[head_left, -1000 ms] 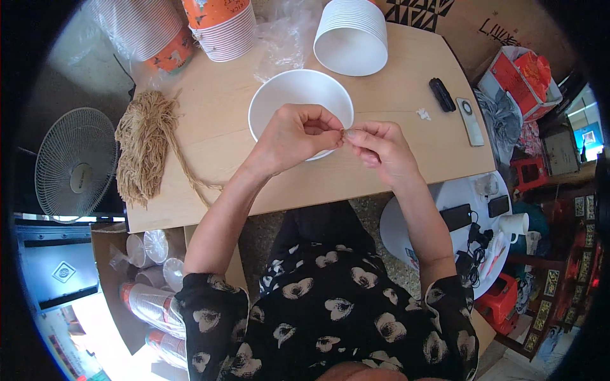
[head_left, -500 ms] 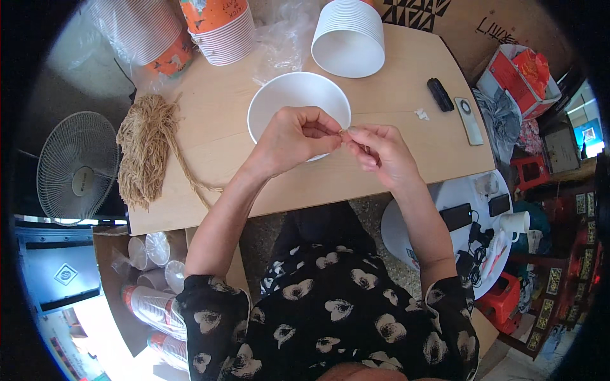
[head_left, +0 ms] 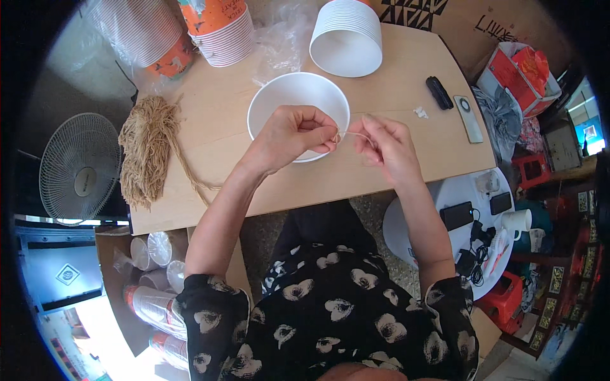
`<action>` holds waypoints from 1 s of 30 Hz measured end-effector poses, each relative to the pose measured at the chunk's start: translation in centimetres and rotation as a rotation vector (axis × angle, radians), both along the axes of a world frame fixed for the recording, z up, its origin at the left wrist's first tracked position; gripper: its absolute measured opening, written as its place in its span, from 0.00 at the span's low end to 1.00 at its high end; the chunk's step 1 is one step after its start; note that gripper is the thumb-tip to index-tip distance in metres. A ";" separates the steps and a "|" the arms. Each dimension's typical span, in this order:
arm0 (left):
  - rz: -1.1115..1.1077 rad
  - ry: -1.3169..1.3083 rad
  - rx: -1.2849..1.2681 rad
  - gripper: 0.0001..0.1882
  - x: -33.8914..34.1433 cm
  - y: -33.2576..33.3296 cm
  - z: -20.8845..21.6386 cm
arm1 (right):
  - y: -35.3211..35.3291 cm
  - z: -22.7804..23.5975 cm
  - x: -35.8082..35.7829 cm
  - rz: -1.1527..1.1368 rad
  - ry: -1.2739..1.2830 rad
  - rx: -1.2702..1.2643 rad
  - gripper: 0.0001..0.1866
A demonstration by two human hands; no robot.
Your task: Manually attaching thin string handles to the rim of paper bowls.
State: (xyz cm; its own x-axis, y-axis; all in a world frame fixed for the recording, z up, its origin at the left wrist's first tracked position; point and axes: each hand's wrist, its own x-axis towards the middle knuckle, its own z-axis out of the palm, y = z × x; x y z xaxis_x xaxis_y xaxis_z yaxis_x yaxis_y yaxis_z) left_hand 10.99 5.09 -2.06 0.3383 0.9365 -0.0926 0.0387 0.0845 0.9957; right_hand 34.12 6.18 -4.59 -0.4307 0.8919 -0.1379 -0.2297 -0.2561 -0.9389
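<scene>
Over the front of a white paper bucket (head_left: 270, 105), my left hand (head_left: 295, 134) pinches a short piece of tan string (head_left: 356, 134). Just right of it, my right hand (head_left: 389, 145) pinches the other end, and the string stretches between them. A small loop or knot seems to sit at my left fingertips, too small to make out. The bucket stands mouth up on the table beneath my hands. To the left lies a thick bundle of tan string (head_left: 147, 152), with loose strands trailing toward my left forearm.
A stack of white buckets (head_left: 346, 54) lies tipped at the back. Nested orange-and-white buckets (head_left: 222, 44) and clear plastic (head_left: 283, 44) stand behind. On the right lie a black object (head_left: 440, 93) and a pale phone-like device (head_left: 468, 119). A fan (head_left: 79, 168) stands left of the table (head_left: 305, 190).
My right hand has drawn slightly away to the right from my left. String now shows stretched between the fingertips, which were together before.
</scene>
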 end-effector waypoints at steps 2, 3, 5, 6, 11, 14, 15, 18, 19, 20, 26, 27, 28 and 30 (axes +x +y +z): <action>-0.025 0.003 0.015 0.09 0.0 0.1 -0.1 | 0.1 0.2 -0.5 -0.124 -0.221 0.247 0.11; -0.030 0.005 0.014 0.09 0.0 0.0 0.0 | 0.1 0.1 -0.8 -0.129 -0.220 0.245 0.11; -0.040 -0.006 0.021 0.09 0.1 -0.1 0.1 | 0.3 -0.2 -1.3 -0.086 -0.242 0.341 0.09; -0.042 -0.005 0.020 0.09 0.2 -0.1 0.2 | 0.2 -0.3 -1.4 -0.088 -0.241 0.341 0.09; -0.062 -0.001 0.097 0.08 0.3 -0.2 -0.1 | 0.2 -0.3 -1.1 0.040 -0.146 0.246 0.08; -0.077 0.027 0.129 0.07 0.4 -0.4 -0.1 | 0.2 0.1 -0.9 0.063 -0.164 0.187 0.08; -0.079 0.026 0.127 0.07 0.5 -0.4 -0.1 | 0.2 0.2 -0.9 0.061 -0.165 0.185 0.08; -0.084 0.054 0.176 0.06 0.8 -0.5 -0.1 | 0.3 0.3 -0.7 0.068 -0.158 0.168 0.07; -0.082 0.081 0.234 0.06 0.9 -0.5 -0.2 | 0.4 0.3 -0.6 0.079 -0.155 0.166 0.07; -0.080 0.108 0.292 0.05 0.9 -0.5 -0.3 | 0.4 0.2 -0.5 0.090 -0.152 0.164 0.07; 0.014 0.322 0.402 0.04 1.0 -0.7 0.0 | 0.5 0.4 -0.3 0.113 -0.135 0.171 0.04; 0.014 0.321 0.401 0.04 1.0 -0.7 0.1 | 0.5 0.4 -0.2 0.114 -0.136 0.170 0.04; 0.016 0.327 0.404 0.04 1.0 -0.7 0.1 | 0.5 0.2 -0.2 0.124 -0.127 0.169 0.04; 0.022 0.332 0.404 0.04 1.0 -0.8 0.1 | 0.6 0.1 -0.2 0.140 -0.119 0.165 0.05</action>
